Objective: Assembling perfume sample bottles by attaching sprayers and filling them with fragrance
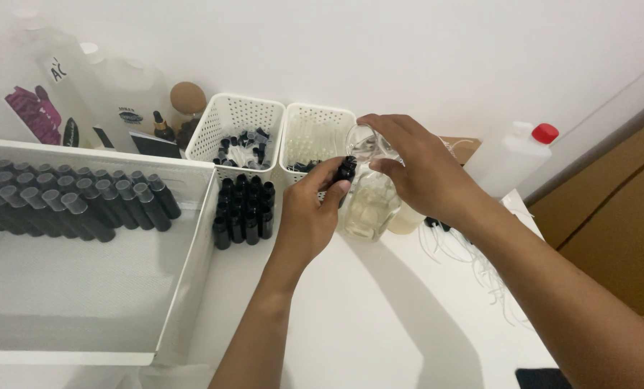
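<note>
Head view: the left hand (pixel 309 209) is pinched shut on a small black bottle (pixel 346 170) just above centre, holding it against the neck of a clear glass bottle (pixel 369 202) of pale liquid that stands on the white surface (pixel 379 317). The right hand (pixel 416 169) reaches in from 4 o'clock and curls closed over the glass bottle's top, tilting a small clear cup (pixel 364 140) at its mouth. At 9 o'clock of the hands a cluster of black vials (pixel 244 209) stands upright, just beside the raised rim of a white tray (pixel 192 266); rows of capped vials (pixel 70 202) lie along the tray's far wall, with bare tray floor nearer the camera. At 12 o'clock two white perforated baskets (pixel 239 122) sit side by side against the wall, close behind the hands. At 2 o'clock a white jug with a red cap (pixel 516 155) stands near the surface's right edge, thin white tubes (pixel 466 252) strewn beside it. Toward 6 o'clock the surface lies open between the forearms.
</note>
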